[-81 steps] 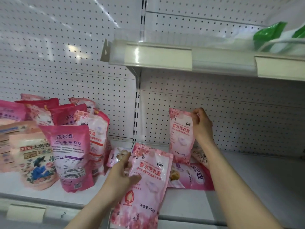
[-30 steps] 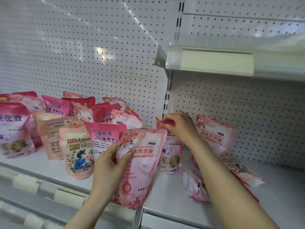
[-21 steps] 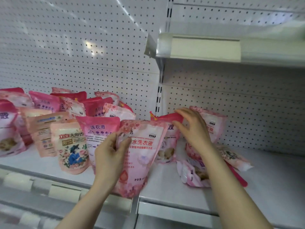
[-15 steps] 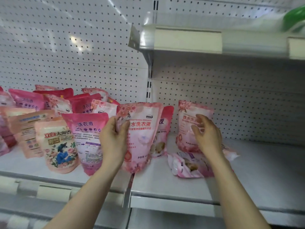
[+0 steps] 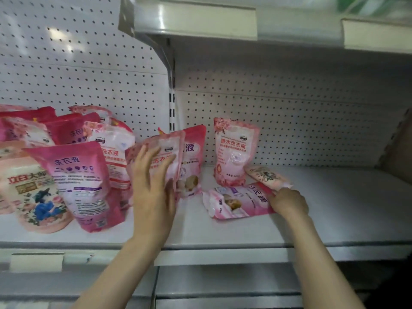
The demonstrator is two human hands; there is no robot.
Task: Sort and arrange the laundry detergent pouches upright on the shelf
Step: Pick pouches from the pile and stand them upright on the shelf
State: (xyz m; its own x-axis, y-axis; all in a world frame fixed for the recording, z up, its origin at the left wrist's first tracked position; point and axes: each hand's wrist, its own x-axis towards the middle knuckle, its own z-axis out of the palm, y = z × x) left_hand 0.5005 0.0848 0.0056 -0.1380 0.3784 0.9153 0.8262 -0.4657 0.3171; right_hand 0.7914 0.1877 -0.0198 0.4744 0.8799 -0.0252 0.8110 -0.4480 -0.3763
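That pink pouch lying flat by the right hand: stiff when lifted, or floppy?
Probably floppy: the lying pouch is wrinkled and bulges unevenly, so its contents would likely slump. Its glossy film looks slippery, so the right hand gripping its edge may need a firm hold. Stood up, it might tip: its bottom end looks crumpled.

My one camera (worn on my head) looks forward and down, close to the white metal shelf.

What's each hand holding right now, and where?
The right hand grips the lying pink pouch by its top end. The left hand holds nothing; its flat fingers press the front of an upright pale pink pouch.
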